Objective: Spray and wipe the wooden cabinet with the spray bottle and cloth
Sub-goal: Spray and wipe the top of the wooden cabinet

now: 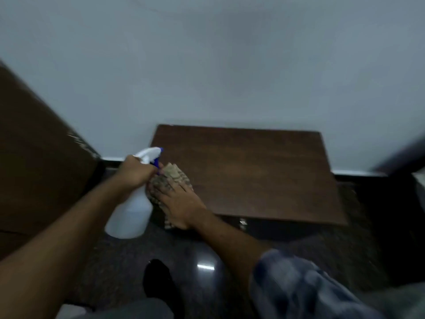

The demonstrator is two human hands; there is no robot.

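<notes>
The wooden cabinet [253,176] stands low against the pale wall [207,65], its flat brown top filling the middle of the view, right of a larger brown piece of furniture [34,169].

The left hand [134,172] grips the spray bottle [131,217] round its neck, fingers curled at the blue trigger. The nozzle points right, over the near-left part of the top. The bottle's white body hangs just off the cabinet's left edge, above the dark floor [207,249].

The right hand [181,201] lies on the cloth [172,174] with fingers spread and fairly straight, pressing it onto the near-left corner of the top. The cloth's near end spills over the front edge.

By the look of it, wiping is under way at that one corner. The middle, right and far stretches of the top have nothing on them, and the picture is too blurred to tell whether they are wet, wiped or untouched. No spray mist shows. Most of the top probably remains to be wiped, and the front face, largely hidden below the top, may need doing too.
</notes>
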